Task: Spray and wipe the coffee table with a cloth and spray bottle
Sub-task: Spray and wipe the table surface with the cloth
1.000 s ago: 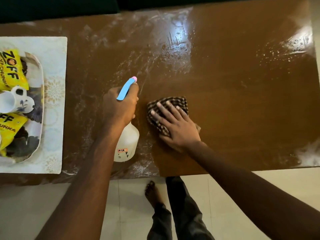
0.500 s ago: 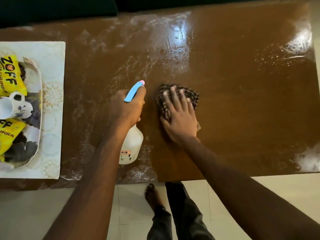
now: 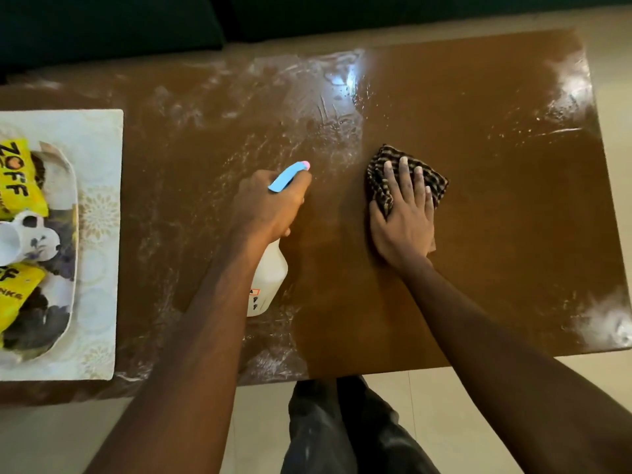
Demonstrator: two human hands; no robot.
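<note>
Here, the left hand (image 3: 270,203) grips one white spray bottle (image 3: 268,278) by its neck, seemingly resting it on the table (image 3: 496,234). Right of the bottle, the right hand (image 3: 403,227) presses one striped cloth (image 3: 434,179) flat with straight fingers; both have slid farther from the bottle. Far left of it, one tray (image 3: 72,186) holds two yellow packets (image 3: 17,179).
</note>
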